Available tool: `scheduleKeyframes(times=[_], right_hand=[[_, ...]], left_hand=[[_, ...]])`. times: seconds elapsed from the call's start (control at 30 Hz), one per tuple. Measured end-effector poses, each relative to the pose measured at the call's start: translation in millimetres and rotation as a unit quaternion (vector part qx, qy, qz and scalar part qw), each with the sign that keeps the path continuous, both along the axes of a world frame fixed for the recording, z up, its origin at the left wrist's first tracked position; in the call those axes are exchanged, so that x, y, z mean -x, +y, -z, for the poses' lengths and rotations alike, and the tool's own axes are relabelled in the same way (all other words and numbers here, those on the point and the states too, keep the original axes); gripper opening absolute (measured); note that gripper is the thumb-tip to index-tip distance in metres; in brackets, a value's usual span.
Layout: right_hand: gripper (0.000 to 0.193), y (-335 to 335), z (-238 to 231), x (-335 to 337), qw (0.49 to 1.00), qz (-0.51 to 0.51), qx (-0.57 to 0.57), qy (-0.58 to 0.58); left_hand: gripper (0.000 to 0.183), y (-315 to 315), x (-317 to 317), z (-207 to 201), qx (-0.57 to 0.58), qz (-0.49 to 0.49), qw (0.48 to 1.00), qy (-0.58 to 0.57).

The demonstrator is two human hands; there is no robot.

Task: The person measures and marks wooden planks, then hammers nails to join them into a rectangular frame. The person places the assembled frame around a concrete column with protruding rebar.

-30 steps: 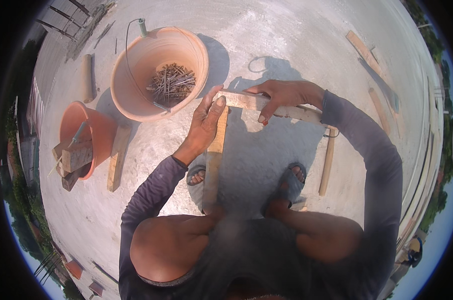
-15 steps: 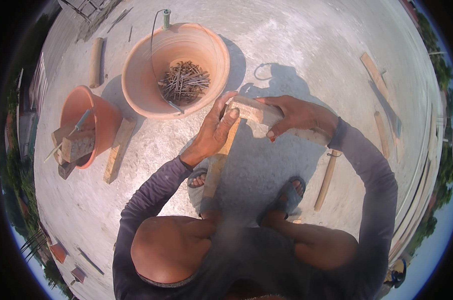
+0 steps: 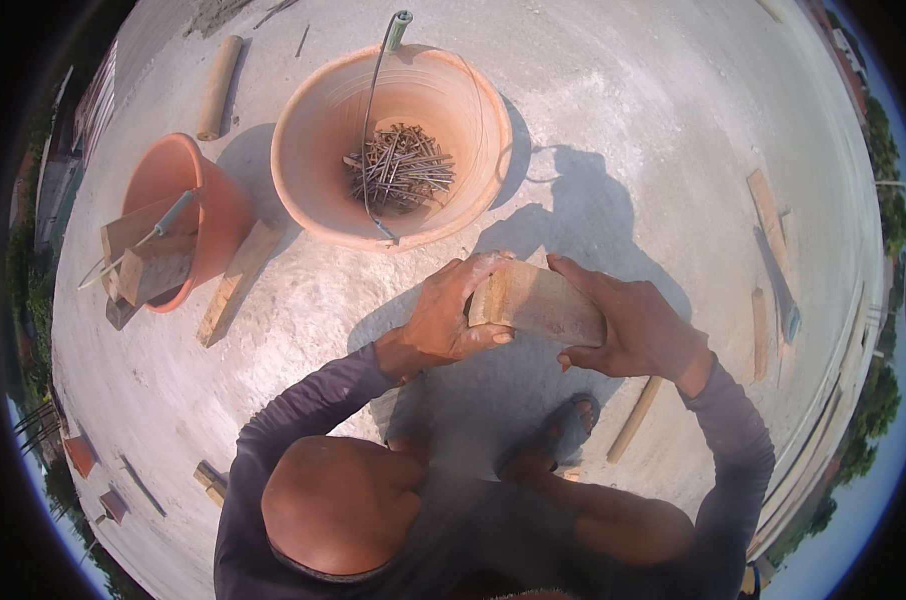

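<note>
Between both hands I hold a short, thick wood block (image 3: pixel 548 302), raised above my feet with its broad face and one end toward me. My left hand (image 3: pixel 445 312) is closed on its left end, thumb along the lower edge. On the right end, my right hand (image 3: pixel 648 325) grips it with the fingers and thumb at opposite edges. Just beyond the hands stands a big orange bucket (image 3: pixel 313 140) with a wire handle and green grip. Loose nails (image 3: pixel 405 168) lie heaped at its bottom.
A smaller orange bucket (image 3: pixel 228 225) at the left lies tipped, with wood blocks (image 3: pixel 158 268) in its mouth. A wood piece (image 3: pixel 238 285) lies beside it, and a round stick (image 3: pixel 220 88) farther off. Another stick (image 3: pixel 633 420) is near my right foot; boards (image 3: pixel 770 220) lie at the right.
My hands have come lower in the view and the block is turned to show a broader face. The yellowish length of wood running down beside my left foot no longer shows.
</note>
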State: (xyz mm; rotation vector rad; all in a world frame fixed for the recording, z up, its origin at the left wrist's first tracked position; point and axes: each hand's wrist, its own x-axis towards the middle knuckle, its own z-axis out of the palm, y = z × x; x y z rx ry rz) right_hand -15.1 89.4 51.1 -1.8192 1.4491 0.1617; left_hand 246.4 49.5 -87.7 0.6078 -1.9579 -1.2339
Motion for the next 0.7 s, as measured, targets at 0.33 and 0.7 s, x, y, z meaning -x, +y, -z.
scheduleKeyframes(times=[0.33,0.7], right_hand=[[0.099,21,-17,-18,0.999,0.008,0.039,0.025],[0.031,-84,-21,-11,0.972,0.098,0.090,-0.193]], left_hand=[[0.064,17,6,-29,-0.044,0.022,0.994,0.098],[0.043,18,5,-34,-0.001,0.053,0.993,0.105]])
